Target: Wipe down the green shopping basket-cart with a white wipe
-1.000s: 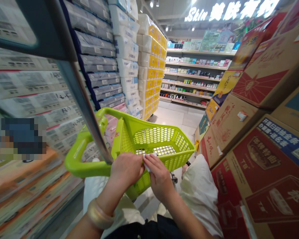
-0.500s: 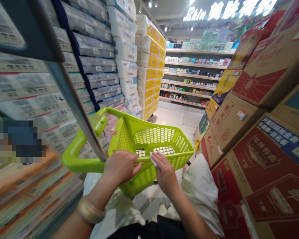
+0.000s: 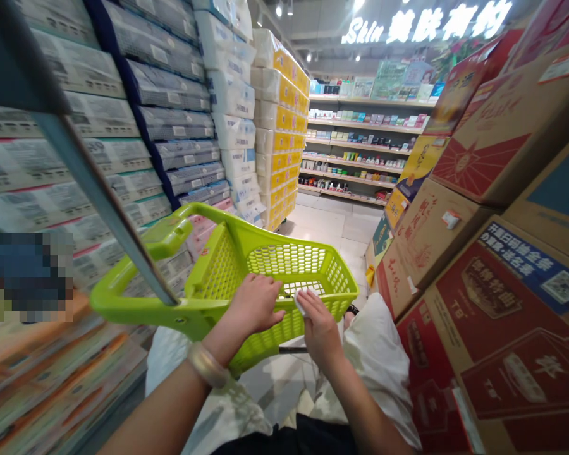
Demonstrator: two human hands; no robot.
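Note:
A lime-green plastic shopping basket (image 3: pixel 284 258) with a long looped end lies tilted across my knees. My left hand (image 3: pixel 256 303) is closed over its near rim, a gold bangle (image 3: pixel 208 365) on that wrist. Farther right along the same rim, my right hand (image 3: pixel 317 322) presses a small white cloth or tissue (image 3: pixel 302 304) against the edge, mostly covered by the fingers. A grey metal pull rod (image 3: pixel 105 196) rises from the basket's left part to a dark handle (image 3: pixel 23 63) at the upper left.
Stacked tissue packs (image 3: pixel 277 126) stand at the left and centre. Cardboard cartons (image 3: pixel 497 284) rise close on my right. Cosmetics shelves (image 3: pixel 360 142) line the back, beyond a tiled aisle (image 3: pixel 322 215). A blurred-out patch (image 3: pixel 26 275) covers something at far left.
My left hand has slid right along the rim, nearer my right hand. The basket and its handle sit farther left in view; the right hand still presses the white cloth or tissue.

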